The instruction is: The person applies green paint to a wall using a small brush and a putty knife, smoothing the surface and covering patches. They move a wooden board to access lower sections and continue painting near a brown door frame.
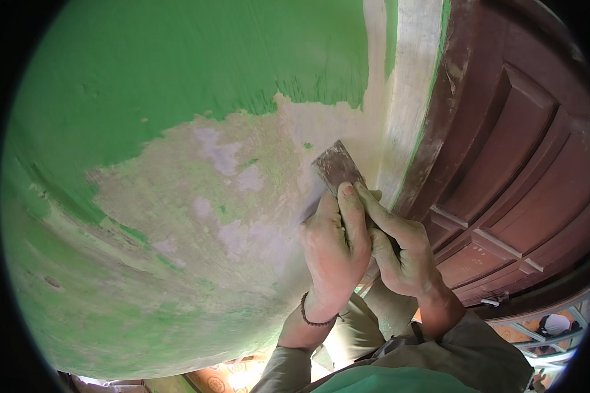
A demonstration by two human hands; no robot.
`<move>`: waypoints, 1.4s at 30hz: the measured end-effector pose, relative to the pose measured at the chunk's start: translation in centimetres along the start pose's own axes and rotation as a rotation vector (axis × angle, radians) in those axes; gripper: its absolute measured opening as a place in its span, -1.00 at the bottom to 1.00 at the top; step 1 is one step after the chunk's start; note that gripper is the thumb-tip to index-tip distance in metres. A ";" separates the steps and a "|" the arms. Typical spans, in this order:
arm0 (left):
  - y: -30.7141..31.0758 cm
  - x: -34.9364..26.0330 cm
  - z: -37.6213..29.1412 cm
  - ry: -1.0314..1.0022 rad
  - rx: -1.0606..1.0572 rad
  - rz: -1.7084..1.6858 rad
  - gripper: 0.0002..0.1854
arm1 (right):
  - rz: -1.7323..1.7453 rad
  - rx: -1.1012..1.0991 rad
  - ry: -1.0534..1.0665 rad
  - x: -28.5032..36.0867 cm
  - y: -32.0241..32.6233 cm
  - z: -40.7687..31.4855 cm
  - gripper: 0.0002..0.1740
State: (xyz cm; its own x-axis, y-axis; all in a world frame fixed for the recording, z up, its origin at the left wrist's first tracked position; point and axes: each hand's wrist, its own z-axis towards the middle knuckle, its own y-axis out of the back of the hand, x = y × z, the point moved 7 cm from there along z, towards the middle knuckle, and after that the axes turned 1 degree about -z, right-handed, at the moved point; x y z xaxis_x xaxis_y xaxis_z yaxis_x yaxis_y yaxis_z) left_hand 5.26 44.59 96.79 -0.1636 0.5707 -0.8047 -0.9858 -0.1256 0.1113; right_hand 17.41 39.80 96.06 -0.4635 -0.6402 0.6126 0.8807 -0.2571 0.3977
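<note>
Both of my hands are closed on one paint scraper with a wide flat blade [338, 166], dusty and stained, its handle mostly hidden by my fingers. My left hand [338, 245], with a dark beaded bracelet at the wrist, has its thumb along the lower end of the blade. My right hand [404, 245] grips from the other side, one finger reaching the blade's base. The blade lies at or very near a wall [177, 73] with green paint above and a bare, patchy beige and whitish area around the blade. Contact cannot be told for certain.
Right of the wall run a whitish strip [415, 83] and a brown door frame [445, 118], then a brown panelled wooden door [501, 147]. A patterned orange floor [221, 377] shows below. At the lower right, a person [555, 325] is seen beyond pale bars.
</note>
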 end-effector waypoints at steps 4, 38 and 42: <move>1.1 -2.0 1.2 -0.098 -0.049 0.084 -0.60 | -0.002 -0.027 -0.005 1.6 0.0 1.6 -0.30; 1.2 -3.0 1.3 -0.052 0.019 -0.020 -0.63 | -0.091 -0.008 -0.065 3.2 -0.1 0.7 -0.41; 0.8 -3.2 1.5 -0.069 0.022 -0.018 -0.59 | -0.074 -0.043 -0.011 2.5 0.6 1.0 -0.32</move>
State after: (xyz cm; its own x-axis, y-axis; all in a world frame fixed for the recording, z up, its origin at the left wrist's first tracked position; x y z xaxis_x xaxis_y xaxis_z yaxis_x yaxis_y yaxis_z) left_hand 4.95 43.85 100.33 -0.1471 0.6275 -0.7646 -0.9891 -0.0970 0.1106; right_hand 16.71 38.72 98.51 -0.5285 -0.6104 0.5900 0.8472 -0.3342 0.4131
